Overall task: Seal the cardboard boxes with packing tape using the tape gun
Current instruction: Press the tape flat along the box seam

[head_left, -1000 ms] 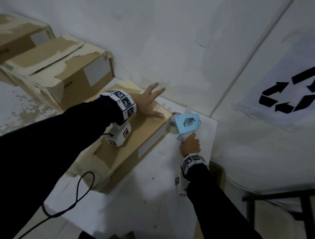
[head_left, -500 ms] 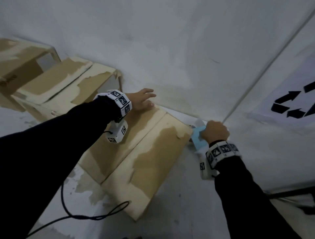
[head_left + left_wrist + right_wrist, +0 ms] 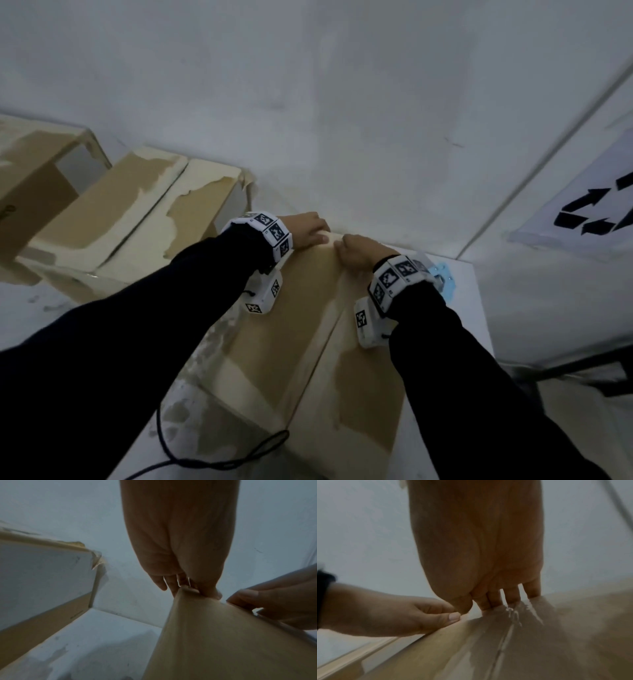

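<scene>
A brown cardboard box (image 3: 308,342) lies on the white table (image 3: 476,308), its closed flaps meeting in a centre seam under a glossy tape strip (image 3: 505,635). My left hand (image 3: 310,229) grips the box's far edge, fingers curled over it and thumb on top (image 3: 180,585). Just to its right, my right hand (image 3: 356,253) holds the same edge at the seam, fingers down over the far side (image 3: 488,604). The blue tape gun (image 3: 447,284) lies on the table right of the box, half hidden behind my right wrist; neither hand touches it.
Two more cardboard boxes (image 3: 144,212) (image 3: 30,185) stand at the left against the white wall. A recycling sign (image 3: 589,212) hangs at the right. A black cable (image 3: 219,459) trails across the box's near corner. A dark frame (image 3: 565,370) runs beyond the table's right edge.
My right hand has let go of the tape gun, which now lies on the table, and has moved left onto the box's far edge beside my left hand. The left fingers have curled over that edge.
</scene>
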